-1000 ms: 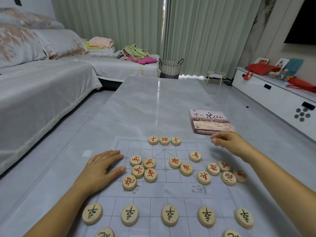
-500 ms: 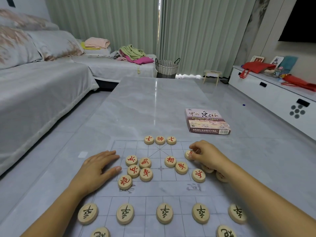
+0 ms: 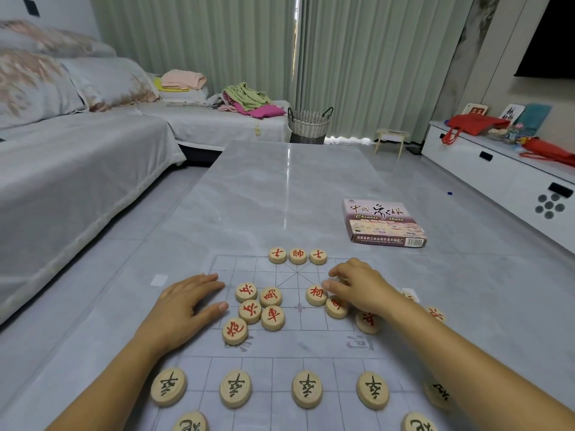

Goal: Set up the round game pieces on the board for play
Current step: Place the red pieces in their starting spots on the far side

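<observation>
A thin see-through board sheet [image 3: 314, 343] with grid lines lies on the grey table. Three red-lettered wooden discs [image 3: 297, 256] stand in a row on its far edge. A loose cluster of red discs [image 3: 259, 309] sits left of centre, and a red disc [image 3: 315, 294] lies by my right fingertips. Black-lettered discs [image 3: 306, 388] line the near rows. My left hand [image 3: 186, 309] rests flat on the sheet's left edge, fingers straight. My right hand [image 3: 357, 286] curls over a red disc at centre right, pinching it; that disc is mostly hidden.
The game's cardboard box [image 3: 384, 223] lies on the table beyond the board, to the right. More red discs [image 3: 435, 312] lie scattered past my right forearm. A sofa stands to the left, a white cabinet [image 3: 497, 172] to the right.
My right hand came back from near the box to the board's centre right and closed over a red disc. The left hand stayed put.
</observation>
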`<state>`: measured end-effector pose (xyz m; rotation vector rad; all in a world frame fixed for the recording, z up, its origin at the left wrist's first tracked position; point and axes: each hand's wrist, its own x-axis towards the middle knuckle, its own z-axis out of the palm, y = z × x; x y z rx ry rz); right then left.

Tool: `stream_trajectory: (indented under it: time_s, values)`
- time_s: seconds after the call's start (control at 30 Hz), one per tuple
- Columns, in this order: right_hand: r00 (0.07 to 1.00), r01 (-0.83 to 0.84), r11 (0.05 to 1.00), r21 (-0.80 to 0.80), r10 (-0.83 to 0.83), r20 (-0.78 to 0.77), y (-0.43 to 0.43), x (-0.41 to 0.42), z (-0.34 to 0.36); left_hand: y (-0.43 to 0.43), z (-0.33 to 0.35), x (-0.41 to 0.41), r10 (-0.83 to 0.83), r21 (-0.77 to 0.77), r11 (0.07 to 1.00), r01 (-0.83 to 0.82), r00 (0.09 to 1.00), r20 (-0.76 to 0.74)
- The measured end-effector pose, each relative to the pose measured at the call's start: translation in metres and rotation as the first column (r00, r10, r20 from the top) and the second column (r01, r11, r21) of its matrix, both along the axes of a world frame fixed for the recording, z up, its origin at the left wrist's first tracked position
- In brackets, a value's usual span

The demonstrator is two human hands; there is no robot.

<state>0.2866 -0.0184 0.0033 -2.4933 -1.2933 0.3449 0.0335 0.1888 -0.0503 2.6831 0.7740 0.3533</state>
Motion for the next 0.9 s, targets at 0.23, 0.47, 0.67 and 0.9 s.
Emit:
stream_trajectory:
  time_s: [0.23, 0.47, 0.67, 0.9]
  values:
    - [0.995, -0.067, 0.998, 0.014, 0.066, 0.080, 0.011, -0.018, -0.006, -0.001, 0.003, 0.000, -0.007, -0.025, 1.000, 0.006, 1.000, -0.010]
    - [0.967, 0.223, 0.924, 0.311, -0.170, -0.188, -0.007, 0.037, 0.016, -0.003, 0.004, -0.001, -0.006, -0.018, 1.000, 0.005, 0.999, -0.045]
    - [0.957, 0.258, 0.950, 0.176, -0.226, -0.183, 0.009, 0.058, 0.004, -0.002, 0.003, -0.002, -0.004, -0.033, 0.999, 0.004, 1.000, -0.026]
    - [0.952, 0.241, 0.954, 0.176, -0.198, -0.232, 0.029, 0.059, -0.013, -0.001, 0.003, -0.001, -0.013, -0.047, 0.999, 0.012, 1.000, -0.021]
